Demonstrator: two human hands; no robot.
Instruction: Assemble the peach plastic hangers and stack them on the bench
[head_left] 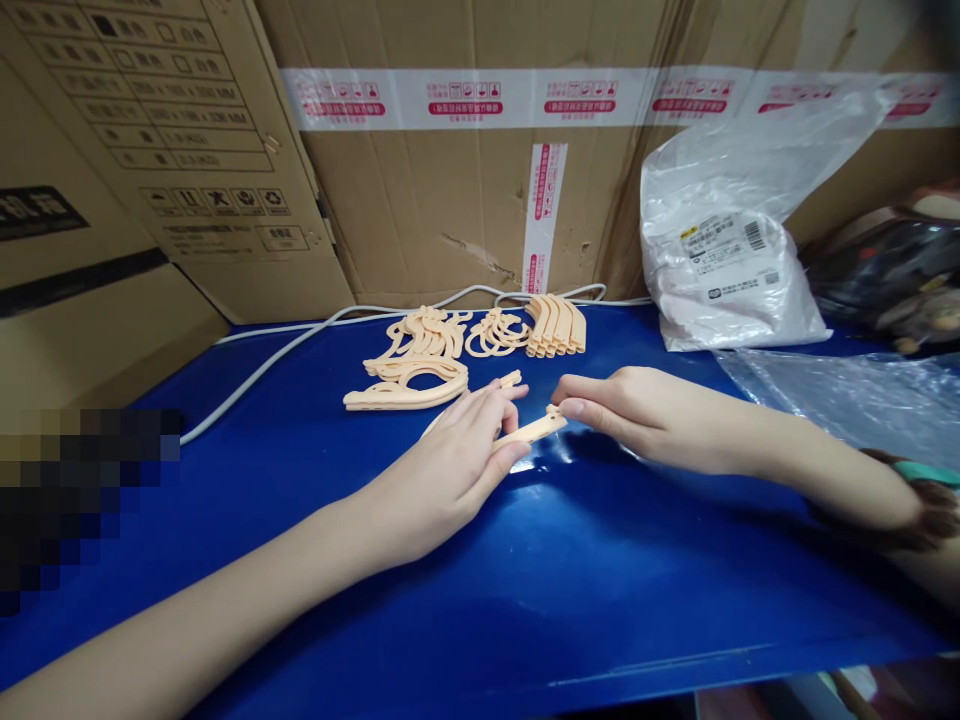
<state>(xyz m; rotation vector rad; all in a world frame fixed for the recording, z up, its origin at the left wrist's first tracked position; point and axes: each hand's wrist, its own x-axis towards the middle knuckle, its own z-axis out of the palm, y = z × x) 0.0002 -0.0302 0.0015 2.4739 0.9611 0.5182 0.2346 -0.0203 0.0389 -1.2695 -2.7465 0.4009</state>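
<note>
My left hand (472,445) is closed around a beige plastic hanger part (541,428), whose slotted end sticks out to the right. Another narrow beige end (510,380) shows beyond its fingers; whether both belong to one hanger is hidden by the hand. At the tip of the slotted end, my right hand (615,405) pinches with thumb and forefinger. Something small and beige shows there, mostly covered by the fingertips. Just past the left hand lie flat beige hanger pieces (405,398), stacked together.
Behind lie a pile of curved beige parts (427,335), loose hooks (496,335) and a neat stack of hanger arms (556,325). A white cable (277,365) crosses the blue table (570,600). Cardboard boxes (450,200) wall the back; a white plastic bag (727,270) stands right.
</note>
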